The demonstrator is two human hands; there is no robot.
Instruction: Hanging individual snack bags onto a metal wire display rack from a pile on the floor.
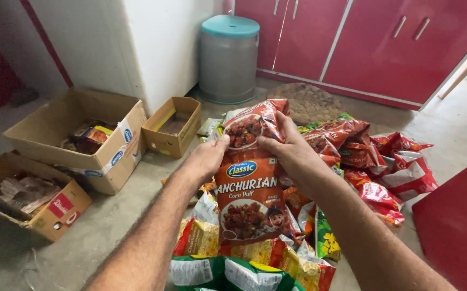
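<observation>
Behind everything runs the row of glossy red cabinet doors with pale handles [373, 37], and beside the white wall corner stands the round grey bin with a teal lid [228, 58]. The grey concrete floor [115, 215] carries three brown cardboard boxes off to my left: the large open carton with taped flaps [77, 137] holding dark packets, the low box near my left elbow [31, 199], and the small open carton [172, 125] nearest the bin. Ahead and to my right spreads the heap of red, yellow and green snack packets [352, 161], some lying loose, some overlapping; more of them crowd under my forearms.

In the middle of it all I hold the strip of joined orange-red snack pouches [249, 178]. It hangs upright in front of me, its long axis running top to bottom, the lower end resting among the packets on the floor. My left hand [207, 156] is closed on its left edge, thumb on the front near the seam between the top pouch and the one below. My right hand [293, 153] is closed on the right edge at the same height, fingers curled up behind the top pouch. Both hands sit level at that seam, equally near it, with the strip directly between them.
</observation>
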